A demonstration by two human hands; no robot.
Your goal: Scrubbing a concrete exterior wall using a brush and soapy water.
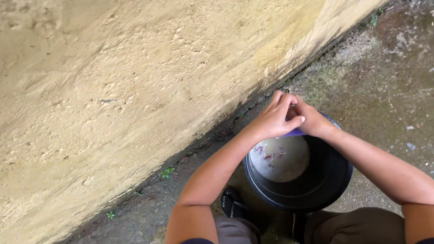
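A black round bucket stands on the ground between my knees, with milky water and a few reddish scraps floating in it. Over its far rim my left hand and my right hand are pressed together, fingers closed around a small purple thing of which only an edge shows. What the purple thing is cannot be told.
A rough yellowish plaster wall runs diagonally on the left, meeting damp mossy concrete ground. A black sandal sits beside the bucket. Small green weeds grow along the wall's foot.
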